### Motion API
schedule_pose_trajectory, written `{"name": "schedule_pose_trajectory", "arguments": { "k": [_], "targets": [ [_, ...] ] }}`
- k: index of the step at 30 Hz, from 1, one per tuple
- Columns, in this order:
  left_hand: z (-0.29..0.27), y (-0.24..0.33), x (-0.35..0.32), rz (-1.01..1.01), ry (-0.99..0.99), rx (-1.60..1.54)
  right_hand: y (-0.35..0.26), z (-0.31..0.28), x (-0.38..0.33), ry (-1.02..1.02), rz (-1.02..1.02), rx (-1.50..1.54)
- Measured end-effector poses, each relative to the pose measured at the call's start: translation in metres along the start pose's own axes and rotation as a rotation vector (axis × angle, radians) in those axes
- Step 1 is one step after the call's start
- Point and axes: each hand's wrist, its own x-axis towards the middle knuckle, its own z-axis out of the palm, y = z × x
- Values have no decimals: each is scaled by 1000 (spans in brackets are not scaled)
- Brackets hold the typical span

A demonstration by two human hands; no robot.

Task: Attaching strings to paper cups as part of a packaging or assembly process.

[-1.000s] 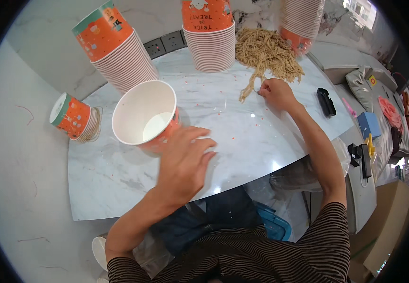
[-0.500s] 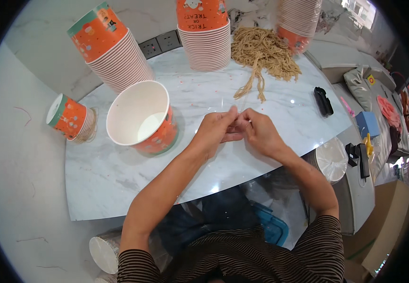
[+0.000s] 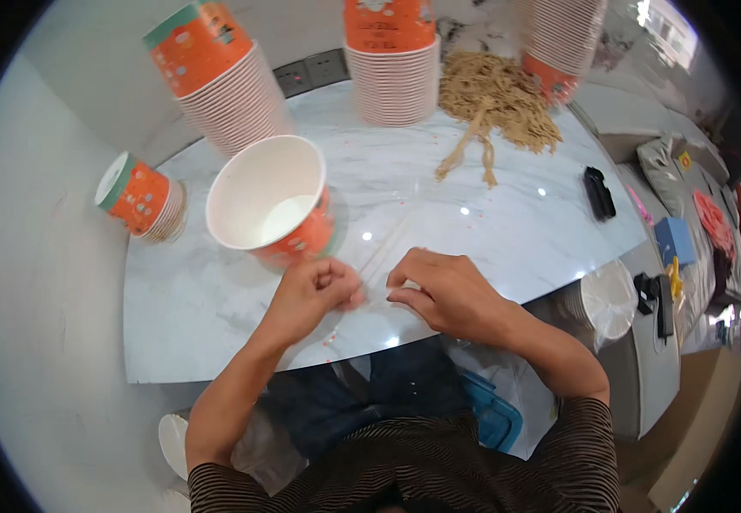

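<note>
My left hand (image 3: 315, 295) is over the near part of the marble-patterned table (image 3: 191, 325), its fingers curled closed and slightly blurred. To its right my right hand (image 3: 447, 291) is bent, thumb and forefinger drawn close together. A faint, see-through strip like clear plastic (image 3: 387, 244) runs up and away between the hands. What the fingertips hold is too thin to make out. Just behind my left hand stands a large open paper tub (image 3: 298, 239), white inside and orange with green outside.
Stacked orange paper tubs (image 3: 229, 103) and a second tub stack (image 3: 394, 85) stand at the back. A heap of tan shredded paper (image 3: 494, 98) lies beside them. Smaller cups (image 3: 141, 198) lie tipped at left; a black object (image 3: 599, 194) is at right. Red specks dot the tabletop.
My hands were together near the table's middle. They have come apart and moved nearer to me, the left one going left beside the tub. The view has shifted slightly.
</note>
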Motion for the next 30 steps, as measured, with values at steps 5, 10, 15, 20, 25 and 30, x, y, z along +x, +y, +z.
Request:
{"name": "schedule_pose_trajectory", "arguments": {
  "k": [5, 10, 15, 20, 25, 30],
  "targets": [
    [-17, 6, -56, -158, -72, 36, -29, 33, 21, 6, -276, 38],
    [-40, 2, -75, -124, -91, -1, -35, 52, 48, -104, -190, 153],
    [-54, -7, -86, -80, -16, -3, -41, 47, 56, -257, 79, 278],
    [-42, 7, -79, -54, 48, 198, -58, 60, 58, -287, 304, 720],
    [-42, 12, -78, -54, 113, 233, -45, 54, 63, -216, 212, 503],
    [-33, 43, -85, 159, 430, 500, -17, 33, 64, -37, 66, 439]
  ]
}}
